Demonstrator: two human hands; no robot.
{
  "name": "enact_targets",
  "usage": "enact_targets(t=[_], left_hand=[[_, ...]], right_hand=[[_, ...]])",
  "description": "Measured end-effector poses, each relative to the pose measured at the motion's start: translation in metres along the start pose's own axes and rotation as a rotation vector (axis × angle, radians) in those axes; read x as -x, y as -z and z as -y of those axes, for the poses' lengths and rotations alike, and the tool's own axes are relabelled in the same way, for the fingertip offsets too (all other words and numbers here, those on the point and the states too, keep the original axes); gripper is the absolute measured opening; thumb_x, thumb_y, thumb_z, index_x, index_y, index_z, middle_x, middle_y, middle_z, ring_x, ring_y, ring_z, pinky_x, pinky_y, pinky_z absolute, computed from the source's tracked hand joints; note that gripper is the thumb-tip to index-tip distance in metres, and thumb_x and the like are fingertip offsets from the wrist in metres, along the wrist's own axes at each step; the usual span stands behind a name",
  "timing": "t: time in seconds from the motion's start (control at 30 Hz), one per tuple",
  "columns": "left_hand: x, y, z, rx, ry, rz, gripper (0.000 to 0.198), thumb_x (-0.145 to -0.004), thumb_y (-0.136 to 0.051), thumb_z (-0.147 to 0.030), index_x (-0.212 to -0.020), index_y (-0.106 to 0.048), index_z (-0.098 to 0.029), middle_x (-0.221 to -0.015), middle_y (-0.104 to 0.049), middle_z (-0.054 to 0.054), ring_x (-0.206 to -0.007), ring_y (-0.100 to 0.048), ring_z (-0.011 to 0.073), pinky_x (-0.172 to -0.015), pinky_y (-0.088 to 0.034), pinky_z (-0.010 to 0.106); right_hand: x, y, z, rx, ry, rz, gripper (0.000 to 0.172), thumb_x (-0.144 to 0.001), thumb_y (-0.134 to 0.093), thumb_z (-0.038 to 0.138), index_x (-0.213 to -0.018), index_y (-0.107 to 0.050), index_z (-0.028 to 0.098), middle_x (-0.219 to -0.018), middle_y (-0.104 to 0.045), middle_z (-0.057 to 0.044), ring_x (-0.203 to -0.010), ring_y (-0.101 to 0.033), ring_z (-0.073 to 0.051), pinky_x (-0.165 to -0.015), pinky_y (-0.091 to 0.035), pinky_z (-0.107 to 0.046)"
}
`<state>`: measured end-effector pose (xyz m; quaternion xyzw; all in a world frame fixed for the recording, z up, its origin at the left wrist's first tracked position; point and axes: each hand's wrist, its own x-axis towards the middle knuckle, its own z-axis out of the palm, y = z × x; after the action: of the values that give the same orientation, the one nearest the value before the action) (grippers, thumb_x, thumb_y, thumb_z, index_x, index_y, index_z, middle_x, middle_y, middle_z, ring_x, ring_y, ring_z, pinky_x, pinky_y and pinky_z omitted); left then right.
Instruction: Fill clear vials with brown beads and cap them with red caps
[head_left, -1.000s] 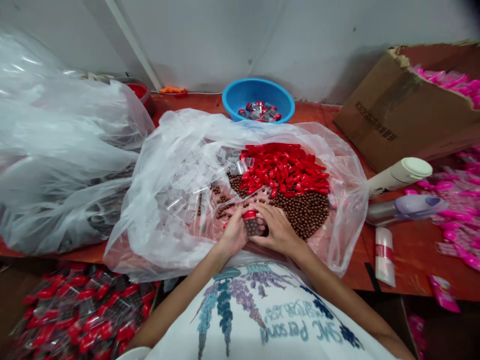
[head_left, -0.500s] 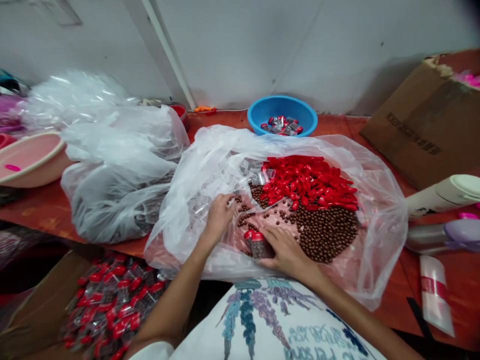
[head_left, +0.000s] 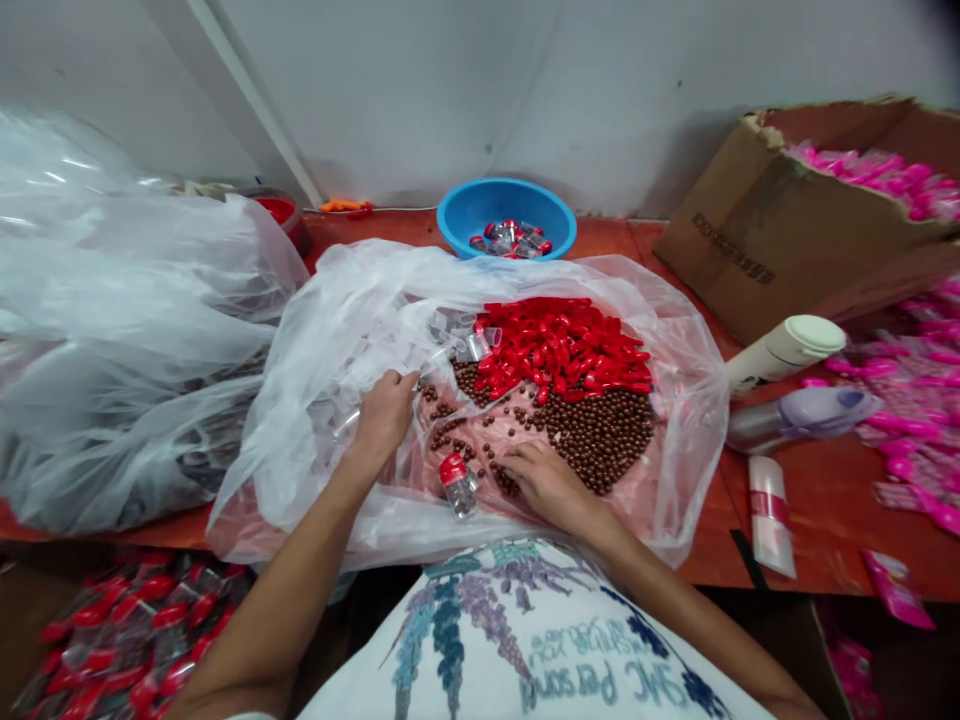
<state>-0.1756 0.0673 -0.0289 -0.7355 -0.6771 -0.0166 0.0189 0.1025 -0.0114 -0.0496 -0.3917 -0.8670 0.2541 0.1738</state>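
A: What's nearest, at the bottom of the frame?

B: A white shirt (head_left: 465, 640) with a floral pattern, and in the lower left a heap of packed red-capped bottles (head_left: 112, 645).

A: Moving up from there?

B: One small clear bottle (head_left: 459, 487) with a red cap lies on the translucent sheeting (head_left: 694, 440), just below the centre of the frame. Its cap points to the upper left, and it sits between the two hands, apart from both.

A: How do the hands stand?

B: The right hand (head_left: 551, 483) is palm down, fingers half bent, fingertips at the loose edge of the brown beads (head_left: 600, 440). Its underside is hidden, so I can't tell whether it has hold of any. The left hand (head_left: 386, 412), left of centre, is loosely curled over the clear plastic tubes (head_left: 322, 410); I can't tell if it grips one.

A: And past them?

B: Red plastic pieces (head_left: 562, 345) are heaped right above the beads. At the right are a pale tumbler (head_left: 787, 352) and a purple-lidded bottle (head_left: 802, 415), both tilted in view.

A: Farthest back?

B: A blue basin (head_left: 506, 195) holding more red-capped bottles, top centre, and a cardboard box (head_left: 735, 240) of pink items (head_left: 892, 180), upper right, before a pale wall (head_left: 412, 90).
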Motion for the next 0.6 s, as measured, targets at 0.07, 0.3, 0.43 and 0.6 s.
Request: enact_targets(t=[0.07,0.3,0.43,0.6], left_hand=[[-0.001,-0.001,-0.001,-0.038,0.012,0.029,0.042,-0.085,-0.039,-0.011,-0.123,-0.055,-0.017,-0.104,-0.057,0.013,-0.093,-0.056,0.0252,-0.075,-0.043,0.032],[-0.01,-0.002,0.017,0.019,0.01,0.126,0.039,-0.079,-0.047,-0.007,-0.113,-0.063,-0.018,-0.118,-0.049,0.016,-0.104,-0.053,0.0271,-0.086,-0.044,0.036],[-0.013,0.003,0.028,0.233,0.04,0.125,0.039,-0.079,-0.046,-0.008,-0.113,-0.064,-0.015,-0.116,-0.052,0.014,-0.102,-0.055,0.0239,-0.089,-0.043,0.035],[-0.001,0.007,0.01,0.887,0.116,0.083,0.049,-0.079,-0.052,-0.025,-0.127,-0.052,-0.018,-0.092,-0.061,0.004,-0.08,-0.059,0.0161,-0.078,-0.048,0.03]], right_hand=[[0.005,0.005,-0.008,-0.005,-0.031,-0.014,0.027,-0.093,-0.044,0.017,-0.112,-0.063,0.022,-0.105,-0.064,-0.006,-0.099,-0.055,-0.018,-0.09,-0.043,-0.032],[0.009,0.022,-0.027,0.028,-0.07,-0.036,0.026,-0.093,-0.045,0.021,-0.111,-0.063,0.023,-0.108,-0.063,-0.007,-0.1,-0.056,-0.019,-0.088,-0.046,-0.034],[0.008,0.028,-0.033,0.043,-0.085,-0.06,0.029,-0.092,-0.045,0.019,-0.115,-0.061,0.022,-0.112,-0.062,-0.007,-0.101,-0.056,-0.02,-0.09,-0.046,-0.035],[0.011,0.029,-0.039,0.027,-0.129,-0.105,0.032,-0.091,-0.041,0.016,-0.116,-0.061,0.022,-0.112,-0.062,-0.007,-0.101,-0.056,-0.02,-0.089,-0.046,-0.035]])
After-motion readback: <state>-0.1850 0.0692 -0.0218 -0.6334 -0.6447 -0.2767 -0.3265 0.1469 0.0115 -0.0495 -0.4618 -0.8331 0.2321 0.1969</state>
